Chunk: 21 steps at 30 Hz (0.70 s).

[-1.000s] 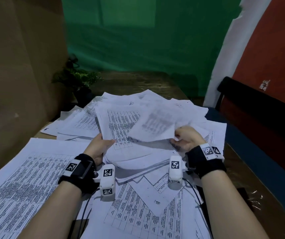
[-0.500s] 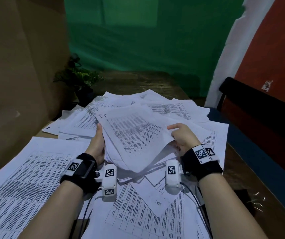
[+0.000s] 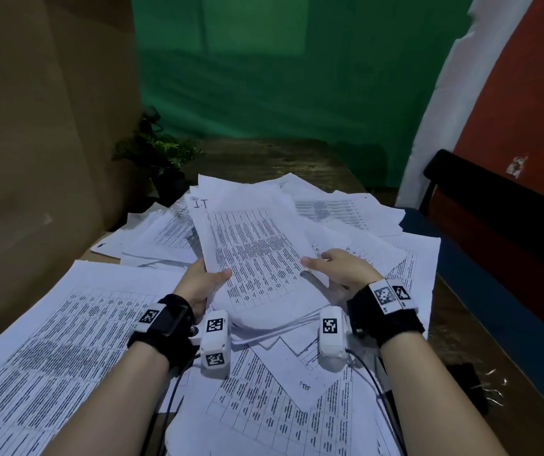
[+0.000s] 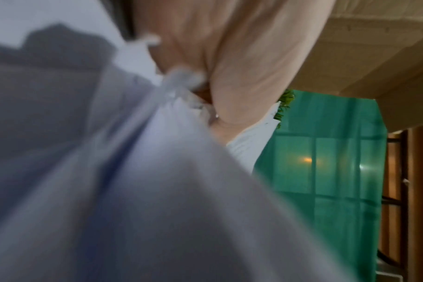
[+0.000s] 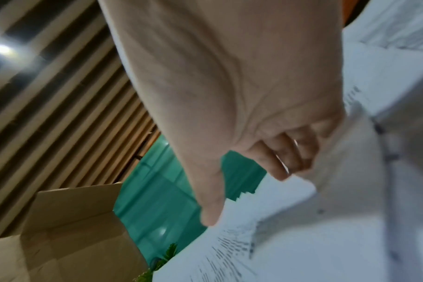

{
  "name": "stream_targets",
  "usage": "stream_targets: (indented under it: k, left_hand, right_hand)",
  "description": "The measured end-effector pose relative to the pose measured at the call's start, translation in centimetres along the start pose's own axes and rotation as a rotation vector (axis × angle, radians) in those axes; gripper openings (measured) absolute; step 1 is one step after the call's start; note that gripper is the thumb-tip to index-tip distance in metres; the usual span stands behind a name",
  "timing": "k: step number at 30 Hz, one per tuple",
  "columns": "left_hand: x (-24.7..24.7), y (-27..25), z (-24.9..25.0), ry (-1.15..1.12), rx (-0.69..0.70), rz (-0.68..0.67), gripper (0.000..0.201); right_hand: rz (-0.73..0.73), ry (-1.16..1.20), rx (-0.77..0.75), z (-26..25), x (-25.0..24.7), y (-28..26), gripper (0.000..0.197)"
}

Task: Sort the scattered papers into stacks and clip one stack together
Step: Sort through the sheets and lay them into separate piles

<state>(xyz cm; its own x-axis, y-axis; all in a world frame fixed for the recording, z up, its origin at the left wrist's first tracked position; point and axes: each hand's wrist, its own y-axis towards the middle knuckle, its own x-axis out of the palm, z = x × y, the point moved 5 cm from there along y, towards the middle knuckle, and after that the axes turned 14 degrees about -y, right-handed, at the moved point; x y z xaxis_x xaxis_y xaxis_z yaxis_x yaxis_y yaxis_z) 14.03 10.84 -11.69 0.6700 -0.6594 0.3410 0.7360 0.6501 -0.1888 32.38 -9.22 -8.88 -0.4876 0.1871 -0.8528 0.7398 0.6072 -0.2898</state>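
A stack of printed sheets (image 3: 257, 258) lies tilted on the heap of scattered papers (image 3: 280, 416) in the middle of the table. My left hand (image 3: 203, 281) grips the stack's left edge, thumb on top and fingers underneath. My right hand (image 3: 343, 268) rests on the stack's right side with its fingers loosely spread and the thumb pointing left across the top sheet. In the left wrist view the left hand (image 4: 242, 66) shows pressed against blurred white paper (image 4: 157, 190). In the right wrist view the right hand (image 5: 229, 85) touches the paper (image 5: 302, 229) with its thumb tip.
A large printed sheet (image 3: 66, 340) covers the near left. More sheets (image 3: 346, 209) fan out at the far right. A small plant (image 3: 158, 153) and a cardboard wall (image 3: 33, 126) stand on the left. A dark chair (image 3: 494, 205) is on the right, and small metal clips (image 3: 491, 386) lie near the table's right edge.
My right hand laid the sheet it held onto the stack and let go, then settled at the right edge. My left thumb moved onto the new top sheet.
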Motion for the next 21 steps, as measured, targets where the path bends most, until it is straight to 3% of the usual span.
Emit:
stream_targets:
  k: [5, 8, 12, 18, 21]
  left_hand:
    - [0.5, -0.4, 0.3, 0.052, 0.056, 0.034, 0.040]
    - [0.8, -0.9, 0.8, 0.042, 0.041, 0.060, 0.036]
    - [3.4, -2.8, 3.5, -0.002, 0.162, 0.021, 0.039]
    - [9.2, -8.8, 12.8, 0.203, 0.761, -0.021, 0.016]
    - [10.3, -10.8, 16.7, 0.195, 0.996, 0.017, 0.018]
  right_hand:
    - [0.003, 0.094, 0.018, -0.4, -0.1, -0.9, 0.049]
    - [-0.009, 0.256, 0.036, 0.1, 0.0, -1.3, 0.079]
    - [0.067, 0.631, -0.031, 0.2, -2.0, -3.2, 0.085]
    - [0.418, 0.776, -0.366, -4.5, -10.1, -9.1, 0.053]
    - [0.484, 0.753, -0.433, -6.6, -13.0, -12.6, 0.065]
